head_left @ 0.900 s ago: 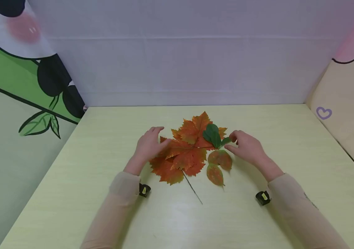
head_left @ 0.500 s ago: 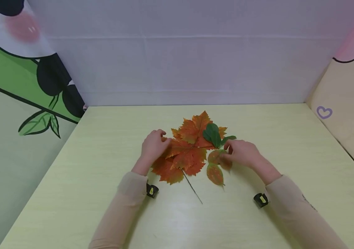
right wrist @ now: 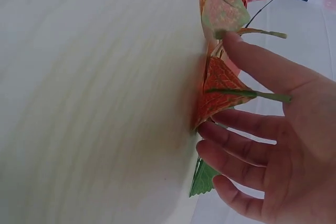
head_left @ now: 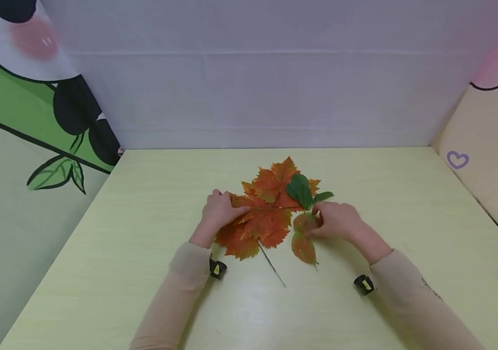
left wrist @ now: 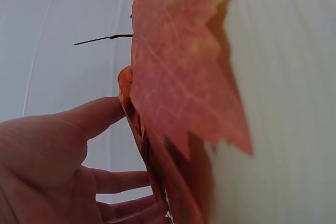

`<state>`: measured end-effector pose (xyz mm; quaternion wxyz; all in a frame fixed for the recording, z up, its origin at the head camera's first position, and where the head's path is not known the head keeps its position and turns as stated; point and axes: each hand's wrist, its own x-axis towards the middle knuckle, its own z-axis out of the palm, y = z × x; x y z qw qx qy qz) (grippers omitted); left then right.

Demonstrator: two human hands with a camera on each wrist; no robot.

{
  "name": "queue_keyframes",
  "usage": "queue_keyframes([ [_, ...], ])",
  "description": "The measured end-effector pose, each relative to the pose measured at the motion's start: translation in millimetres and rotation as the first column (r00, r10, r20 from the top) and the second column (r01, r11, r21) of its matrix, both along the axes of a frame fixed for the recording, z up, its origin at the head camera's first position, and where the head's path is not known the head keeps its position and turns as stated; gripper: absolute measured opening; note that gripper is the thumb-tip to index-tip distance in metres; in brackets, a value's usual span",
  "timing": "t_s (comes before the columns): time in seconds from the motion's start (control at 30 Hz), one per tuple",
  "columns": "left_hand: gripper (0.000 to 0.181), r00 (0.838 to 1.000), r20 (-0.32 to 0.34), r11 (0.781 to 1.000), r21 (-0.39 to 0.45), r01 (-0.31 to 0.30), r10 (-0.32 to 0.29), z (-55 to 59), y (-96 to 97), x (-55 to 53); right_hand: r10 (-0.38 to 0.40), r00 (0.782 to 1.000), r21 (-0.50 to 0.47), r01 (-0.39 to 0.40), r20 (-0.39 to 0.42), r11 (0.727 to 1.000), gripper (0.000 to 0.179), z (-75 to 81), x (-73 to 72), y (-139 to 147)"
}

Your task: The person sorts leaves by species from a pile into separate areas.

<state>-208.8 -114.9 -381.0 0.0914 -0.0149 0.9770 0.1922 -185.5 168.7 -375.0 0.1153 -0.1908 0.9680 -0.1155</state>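
Orange-red maple leaves (head_left: 266, 221) lie overlapped on the table, a thin dark stem (head_left: 271, 262) pointing toward the front. At their left edge, my left hand (head_left: 220, 211) holds the maple leaves, thumb on top; its fingertips are partly hidden in the left wrist view. On the right is an artificial leaf sprig, with dark green leaves (head_left: 300, 189) above and red-green oval leaves (head_left: 303, 249) below. My right hand (head_left: 338, 221) grips an upper oval leaf, which shows as a curled orange leaf (right wrist: 223, 85) between thumb and fingers in the right wrist view.
The pale wooden table (head_left: 144, 194) extends around the leaves and ends at a plain lilac backdrop (head_left: 249, 97). Cartoon-printed panels flank it left and right. A small black wrist camera (head_left: 218, 269) hangs at the left cuff, another black camera (head_left: 364, 285) at the right.
My left hand has come right and down onto the maple leaves' edge. My right hand has moved from the green leaf down to the red-green ones, and the lower oval leaf has shifted slightly.
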Motion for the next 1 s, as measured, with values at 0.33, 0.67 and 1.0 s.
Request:
queue_keyframes([
  [0.33, 0.058, 1.000, -0.007, 0.997, 0.080, 0.001, -0.001, -2.3, -1.0, 0.6, 0.025, 1.000, -0.027, -0.025, 0.000, 0.999, 0.042, -5.6, 2.0, 1.2],
  [0.67, 0.052, 0.999, -0.024, 0.995, 0.094, -0.021, 0.023, -3.3, -0.3, 1.1, -0.012, 1.000, -0.141, 0.013, 0.006, 0.990, 0.026, -5.3, 5.6, 10.1],
  [1.0, 0.049, 0.999, -0.044, 0.996, 0.082, -0.024, 0.028, -6.3, 0.5, 0.5, -0.132, 0.985, -0.164, 0.112, -0.115, 0.980, 0.017, -5.3, 4.5, 20.3],
])
